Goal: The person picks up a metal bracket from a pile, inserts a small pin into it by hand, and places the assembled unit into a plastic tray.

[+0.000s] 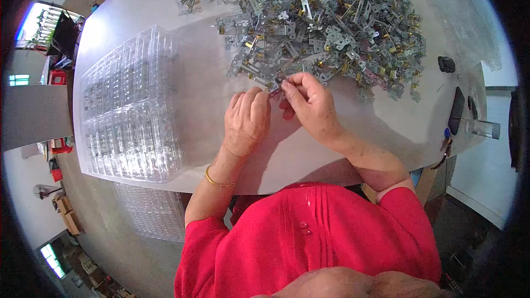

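My left hand (247, 120) and my right hand (313, 106) meet in front of the pile, fingertips close together. Between them is a small metal bracket (274, 86), pinched from both sides and mostly covered by the fingers. Just beyond lies a big heap of metal brackets (331, 27), flat silvery plates with holes and some yellow brass-coloured parts. The near edge of the heap almost touches my fingertips.
Clear plastic blister trays (130, 143) lie on the white table (210, 160) at left, with more stacked trays (152, 209) below the edge. At right are a small black object (446, 64), a dark flat device (456, 111) and a clear cup (486, 129).
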Available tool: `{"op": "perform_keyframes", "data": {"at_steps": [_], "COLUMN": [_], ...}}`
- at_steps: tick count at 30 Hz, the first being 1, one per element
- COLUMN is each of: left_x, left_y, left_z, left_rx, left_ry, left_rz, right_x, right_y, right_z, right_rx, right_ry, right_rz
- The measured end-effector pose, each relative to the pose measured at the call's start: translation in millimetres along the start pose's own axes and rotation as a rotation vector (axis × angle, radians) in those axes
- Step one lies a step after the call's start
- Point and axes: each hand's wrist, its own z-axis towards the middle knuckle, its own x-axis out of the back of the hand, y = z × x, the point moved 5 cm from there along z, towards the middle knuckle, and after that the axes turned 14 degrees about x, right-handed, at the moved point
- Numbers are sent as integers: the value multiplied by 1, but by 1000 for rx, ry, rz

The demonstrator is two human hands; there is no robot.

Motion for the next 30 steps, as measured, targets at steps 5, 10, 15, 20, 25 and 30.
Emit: {"op": "perform_keyframes", "data": {"at_steps": [5,10,15,20,25,30], "left_x": [-3,-4,-4,-8,-12,-11], "left_y": [0,-4,-16,-32,-28,-25], "left_z": [0,-1,-2,-1,8,20], "left_rx": [24,163,508,834,998,1041], "left_ry": [41,22,33,-59,-334,-478], "left_rz": [-46,-194,-420,-846,-1373,-1532], "right_x": [1,2,-2,0,12,20], "right_y": [1,1,-11,-3,-4,-37], "right_z": [-2,-3,-6,0,4,11], "right_rx": [-78,146,440,373,226,297], "right_ry": [14,49,35,29,79,-6], "right_rz": [41,-154,-438,-407,-316,-326]}}
